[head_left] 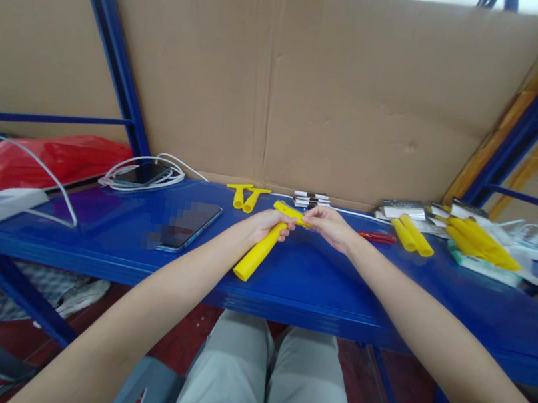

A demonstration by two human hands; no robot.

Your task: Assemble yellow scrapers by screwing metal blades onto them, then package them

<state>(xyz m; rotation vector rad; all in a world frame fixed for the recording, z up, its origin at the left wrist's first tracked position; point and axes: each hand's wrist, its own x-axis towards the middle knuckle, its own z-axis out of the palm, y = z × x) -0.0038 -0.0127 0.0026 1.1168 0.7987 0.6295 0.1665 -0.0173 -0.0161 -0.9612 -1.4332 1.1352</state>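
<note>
My left hand [273, 224] is closed around a yellow T-shaped scraper [257, 252], gripping it near the head. Its round, hollow-looking handle slants down toward me over the blue table's front part. My right hand [328, 226] has its fingers pinched at the right end of the scraper's head; whatever small thing they hold is too hidden to make out. Behind my left hand, two similar yellow scrapers [244, 196] lie side by side near the cardboard. A red tool [377, 237], perhaps a screwdriver, lies to the right of my right hand.
At the back stands a stack of small black-and-white packets [312, 200]. On the right lie yellow tubular handles [412, 235] and a yellow bundle [484, 243]. Left are a phone [190, 227], a coiled white cable [144, 173] and a red bag [53, 159]. A cardboard wall [366, 95] closes the back.
</note>
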